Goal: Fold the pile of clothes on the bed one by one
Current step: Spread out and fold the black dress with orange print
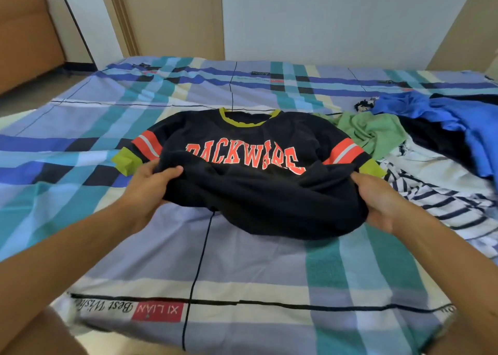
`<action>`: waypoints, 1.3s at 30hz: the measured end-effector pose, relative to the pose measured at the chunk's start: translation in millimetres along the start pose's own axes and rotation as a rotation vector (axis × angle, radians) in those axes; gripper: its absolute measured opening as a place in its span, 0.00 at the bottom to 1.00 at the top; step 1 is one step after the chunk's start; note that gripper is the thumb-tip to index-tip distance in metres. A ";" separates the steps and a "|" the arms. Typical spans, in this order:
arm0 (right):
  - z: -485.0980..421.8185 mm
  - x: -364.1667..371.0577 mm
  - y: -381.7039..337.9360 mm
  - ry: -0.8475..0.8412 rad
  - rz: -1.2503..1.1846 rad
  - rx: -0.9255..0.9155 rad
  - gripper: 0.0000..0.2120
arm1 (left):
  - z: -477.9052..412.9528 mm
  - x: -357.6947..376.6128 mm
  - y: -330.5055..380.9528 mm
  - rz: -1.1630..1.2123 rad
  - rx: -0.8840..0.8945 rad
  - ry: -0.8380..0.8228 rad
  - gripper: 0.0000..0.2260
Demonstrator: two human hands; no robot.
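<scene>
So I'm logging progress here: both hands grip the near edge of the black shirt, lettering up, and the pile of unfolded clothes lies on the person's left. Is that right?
Not quite. The head view shows the pile of clothes on the person's right, not the left. The rest holds: the left hand and right hand grip the near edge of the black shirt, lettering up.

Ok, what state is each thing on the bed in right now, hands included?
Black shirt: spread front up, bottom edge lifted.
Left hand: grips the shirt's bottom edge.
Right hand: grips the shirt's bottom edge.
Green top: crumpled, unfolded.
Blue garment: crumpled, unfolded.
Striped garment: rumpled, unfolded.
</scene>
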State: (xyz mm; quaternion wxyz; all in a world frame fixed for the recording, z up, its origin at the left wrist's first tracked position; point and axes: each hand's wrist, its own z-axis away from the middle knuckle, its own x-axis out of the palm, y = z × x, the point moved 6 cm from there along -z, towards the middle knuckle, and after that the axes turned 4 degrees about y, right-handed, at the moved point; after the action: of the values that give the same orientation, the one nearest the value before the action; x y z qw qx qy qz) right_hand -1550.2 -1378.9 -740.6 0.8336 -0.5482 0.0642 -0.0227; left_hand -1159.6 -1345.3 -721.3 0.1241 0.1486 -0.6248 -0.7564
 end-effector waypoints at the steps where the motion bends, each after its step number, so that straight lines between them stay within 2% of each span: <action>1: -2.1 -1.1 0.3 -0.022 -0.024 0.006 0.16 | -3.4 -5.0 2.8 0.006 0.005 0.024 0.12; 3: -6.6 -2.4 0.6 -0.135 0.051 -0.049 0.27 | -10.3 -14.7 3.1 -0.021 -0.017 0.067 0.12; 5: -4.5 -1.1 3.7 -0.296 0.267 -0.127 0.38 | -17.7 -25.0 -2.2 -0.082 -0.055 0.112 0.14; 8: 12.3 17.4 17.2 -0.557 0.579 -0.172 0.37 | -20.8 -32.6 -7.7 -0.151 -0.111 0.082 0.16; 10: 15.2 27.8 22.4 -0.527 0.768 -0.262 0.39 | -18.8 -31.6 -9.6 -0.155 -0.131 0.010 0.18; 12: 14.0 37.3 17.4 -0.412 0.737 -0.347 0.34 | -15.6 -28.9 -9.8 -0.214 -0.121 -0.050 0.17; 14: 19.4 41.8 7.1 -0.397 0.555 -0.365 0.28 | -13.7 -28.8 -2.5 -0.307 -0.065 -0.060 0.11; 15: 23.7 39.3 0.0 -0.415 0.410 -0.307 0.26 | -13.1 -30.9 4.9 -0.327 -0.020 -0.052 0.09; 17: 33.1 33.4 -10.3 -0.477 0.179 -0.146 0.27 | -14.4 -42.5 22.6 -0.330 0.107 -0.008 0.10; 18: 37.8 30.6 -11.9 -0.505 0.199 -0.093 0.26 | -14.4 -50.6 29.0 -0.372 0.160 0.008 0.10; 20: 38.3 21.5 -6.2 -0.540 0.497 -0.074 0.19 | -14.2 -57.0 29.5 -0.627 0.200 -0.060 0.08; 22: 23.3 0.3 0.4 -0.378 0.745 -0.080 0.17 | -13.3 -52.8 8.6 -1.094 0.118 -0.261 0.07; 24: 0.7 -28.8 -3.3 -0.064 0.692 -0.108 0.22 | -8.8 -47.6 -11.3 -1.435 0.024 -0.374 0.12; 26: -15.8 -55.9 -23.3 0.260 0.667 -0.261 0.26 | -7.3 -36.5 -8.9 -1.560 0.121 -0.293 0.17; 29: -36.0 -74.4 -34.1 0.498 0.750 -0.344 0.37 | -0.8 -11.6 10.8 -1.567 0.432 -0.102 0.22; 31: -48.0 -77.7 -31.2 0.522 0.785 -0.243 0.39 | 6.2 15.5 15.3 -1.396 0.557 -0.158 0.26; 33: -52.7 -67.7 -26.2 0.464 0.800 -0.189 0.27 | 22.8 37.7 10.5 -1.273 0.578 -0.313 0.32; 35: -59.6 -63.3 -26.3 0.409 0.746 -0.229 0.13 | 37.5 60.8 1.7 -1.243 0.607 -0.439 0.34; 37: -66.5 -64.1 -30.8 0.359 0.598 -0.256 0.09 | 45.1 80.9 -6.1 -1.237 0.633 -0.514 0.35; 39: -76.0 -70.3 -43.3 0.322 0.269 -0.268 0.02 | 49.5 99.0 -13.6 -1.242 0.657 -0.565 0.37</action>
State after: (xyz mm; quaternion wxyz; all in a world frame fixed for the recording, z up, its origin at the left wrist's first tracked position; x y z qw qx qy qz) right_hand -1628.5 -1457.8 -724.9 0.7281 -0.6295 0.2710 0.0102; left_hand -1270.0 -1334.8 -732.9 -0.5405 0.3030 -0.6275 -0.4715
